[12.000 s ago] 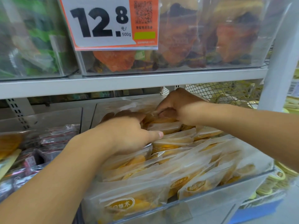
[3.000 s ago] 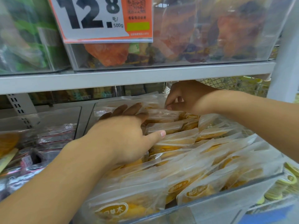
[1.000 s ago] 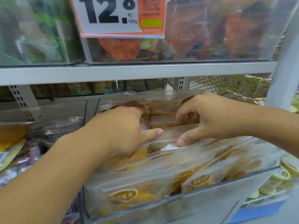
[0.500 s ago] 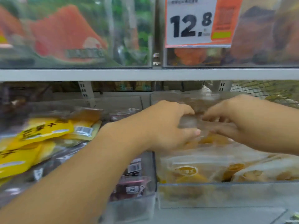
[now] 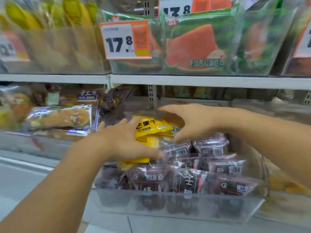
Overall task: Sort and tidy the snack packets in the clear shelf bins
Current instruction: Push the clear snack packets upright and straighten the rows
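Though blurred, left hand (image 5: 125,142) half-hides yellow packets (image 5: 151,130).

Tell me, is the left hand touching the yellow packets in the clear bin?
Touching. In the head view, the left hand lies on the yellow packets, its thumb over their lower edge with no gap showing; motion blur hides how firmly it presses.
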Demonstrator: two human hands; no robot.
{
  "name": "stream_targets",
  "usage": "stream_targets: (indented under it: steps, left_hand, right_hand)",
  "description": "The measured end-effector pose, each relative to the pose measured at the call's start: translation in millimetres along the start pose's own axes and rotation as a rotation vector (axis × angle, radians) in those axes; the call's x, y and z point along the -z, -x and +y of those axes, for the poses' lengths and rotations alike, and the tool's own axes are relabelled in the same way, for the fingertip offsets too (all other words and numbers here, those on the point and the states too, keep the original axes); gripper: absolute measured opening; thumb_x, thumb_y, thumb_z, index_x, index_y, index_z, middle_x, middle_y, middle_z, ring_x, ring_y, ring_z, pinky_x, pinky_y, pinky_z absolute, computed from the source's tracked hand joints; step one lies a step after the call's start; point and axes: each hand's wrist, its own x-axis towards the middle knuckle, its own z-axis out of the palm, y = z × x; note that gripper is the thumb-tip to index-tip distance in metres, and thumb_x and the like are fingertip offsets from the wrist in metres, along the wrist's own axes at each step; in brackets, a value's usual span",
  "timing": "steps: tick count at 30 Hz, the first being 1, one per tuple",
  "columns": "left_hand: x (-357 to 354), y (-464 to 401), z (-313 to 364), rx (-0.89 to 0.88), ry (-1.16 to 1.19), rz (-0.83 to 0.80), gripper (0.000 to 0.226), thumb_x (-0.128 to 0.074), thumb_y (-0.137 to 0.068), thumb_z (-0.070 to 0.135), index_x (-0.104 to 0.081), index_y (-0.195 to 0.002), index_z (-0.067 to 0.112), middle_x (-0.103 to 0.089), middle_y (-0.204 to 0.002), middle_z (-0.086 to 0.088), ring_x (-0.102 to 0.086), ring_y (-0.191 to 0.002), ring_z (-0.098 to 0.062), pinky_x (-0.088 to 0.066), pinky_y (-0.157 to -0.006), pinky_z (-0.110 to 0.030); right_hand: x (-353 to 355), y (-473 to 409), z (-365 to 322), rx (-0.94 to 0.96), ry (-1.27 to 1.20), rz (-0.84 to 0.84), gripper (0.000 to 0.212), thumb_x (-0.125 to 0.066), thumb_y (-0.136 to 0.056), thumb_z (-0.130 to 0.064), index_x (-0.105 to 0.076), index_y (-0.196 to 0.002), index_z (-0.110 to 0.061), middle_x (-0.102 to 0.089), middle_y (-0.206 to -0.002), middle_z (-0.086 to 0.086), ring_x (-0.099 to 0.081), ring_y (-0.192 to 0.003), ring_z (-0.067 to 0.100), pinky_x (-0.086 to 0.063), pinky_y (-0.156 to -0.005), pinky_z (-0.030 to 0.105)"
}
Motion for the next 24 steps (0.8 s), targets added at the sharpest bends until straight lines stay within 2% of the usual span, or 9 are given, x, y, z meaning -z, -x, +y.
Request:
stream_targets:
  steps: [2, 4, 7, 9, 12, 15, 18, 21, 24]
  left_hand:
    - [-3.8, -3.8, -1.7, -0.082, 0.087, 0.055, 0.136, -0.054, -0.029, 0.093, -0.016, -0.152, 0.049, -0.042, -0.150, 0.007, -0.048, -0.132, -0.023, -0.040, -0.110, -0.043]
    - [-4.4, -6.3, -4.2, -0.166, 0.173, 0.141, 0.112, -0.065, -0.037, 0.076, -0.036, -0.142, 0.050, -0.060, -0.117, 0.015, -0.061, -0.104, -0.013, -0.052, -0.090, -0.034]
    - [-0.8, -4.1, -11.2, -0.222, 0.304, 0.260, 0.084, -0.077, -0.045, 0.058, -0.057, -0.126, 0.050, -0.064, -0.078, 0.024, -0.061, -0.069, 0.006, -0.049, -0.062, -0.018]
    - [-0.4, -3.4, -16.2, -0.220, 0.373, 0.349, 0.073, -0.080, -0.049, 0.051, -0.063, -0.120, 0.046, -0.065, -0.065, 0.021, -0.059, -0.056, 0.008, -0.044, -0.054, -0.016]
    - [-2.6, -2.6, -21.5, -0.225, 0.417, 0.397, 0.065, -0.083, -0.055, 0.043, -0.064, -0.117, 0.044, -0.066, -0.060, 0.016, -0.057, -0.048, 0.004, -0.043, -0.049, -0.019]
    - [-3.3, 1.4, -23.0, -0.230, 0.459, 0.429, 0.065, -0.083, -0.053, 0.041, -0.062, -0.115, 0.044, -0.061, -0.056, 0.018, -0.055, -0.047, -0.001, -0.040, -0.047, -0.017]
    - [-4.9, 1.4, -22.3, -0.218, 0.444, 0.485, 0.081, -0.083, -0.052, 0.046, -0.059, -0.128, 0.041, -0.062, -0.092, 0.020, -0.056, -0.067, -0.002, -0.043, -0.060, -0.022]
    - [-0.7, 5.4, -17.2, -0.159, 0.493, 0.536, 0.082, -0.081, -0.055, 0.051, -0.058, -0.132, 0.036, -0.058, -0.117, 0.015, -0.056, -0.094, -0.009, -0.041, -0.073, -0.024]
    - [9.2, 10.0, -9.2, -0.051, 0.725, 0.632, 0.049, -0.075, -0.070, 0.047, -0.066, -0.114, 0.030, -0.063, -0.101, 0.013, -0.058, -0.087, -0.006, -0.041, -0.064, -0.019]
  right_hand:
    - [-3.7, -18.9, -0.8, 0.011, -0.103, -0.070, 0.091, -0.076, -0.082, -0.025, -0.022, -0.156, -0.031, -0.048, -0.146, -0.005, -0.055, -0.118, 0.012, -0.046, -0.100, 0.025]
    - [-5.2, -28.8, -1.9, 0.030, -0.108, -0.082, 0.080, -0.078, -0.079, -0.028, -0.036, -0.148, -0.032, -0.061, -0.126, -0.008, -0.061, -0.097, 0.006, -0.051, -0.084, 0.021]
    - [-1.6, -31.4, 1.8, 0.030, -0.037, 0.005, 0.061, -0.079, -0.075, -0.046, -0.057, -0.129, -0.030, -0.066, -0.108, -0.012, -0.060, -0.087, 0.001, -0.048, -0.074, 0.023]
    - [-3.2, -28.0, 3.7, 0.027, -0.008, 0.069, 0.043, -0.072, -0.081, -0.049, -0.065, -0.117, -0.027, -0.068, -0.097, -0.009, -0.062, -0.082, 0.009, -0.050, -0.069, 0.031]
    - [-11.0, -21.5, -0.5, 0.056, 0.082, 0.121, 0.016, -0.056, -0.090, -0.033, -0.066, -0.091, -0.020, -0.065, -0.071, 0.002, -0.058, -0.064, 0.022, -0.049, -0.061, 0.042]
    - [-7.6, -9.9, -10.2, 0.018, 0.079, 0.113, 0.022, -0.050, -0.094, -0.024, -0.057, -0.075, -0.014, -0.058, -0.063, 0.008, -0.047, -0.055, 0.024, -0.046, -0.057, 0.042]
    - [5.1, 9.8, -15.0, -0.021, 0.067, 0.117, 0.029, -0.047, -0.099, -0.018, -0.054, -0.071, -0.015, -0.053, -0.061, 0.006, -0.041, -0.054, 0.020, -0.041, -0.055, 0.037]
    - [11.2, 38.1, -17.6, -0.045, 0.142, 0.160, 0.033, -0.043, -0.103, -0.026, -0.048, -0.071, -0.018, -0.051, -0.062, 0.002, -0.045, -0.056, 0.021, -0.042, -0.059, 0.042]
    - [1.1, 66.3, -14.9, -0.118, 0.227, 0.300, 0.034, -0.030, -0.101, -0.042, -0.044, -0.077, -0.023, -0.052, -0.065, -0.001, -0.051, -0.059, 0.020, -0.046, -0.061, 0.042]
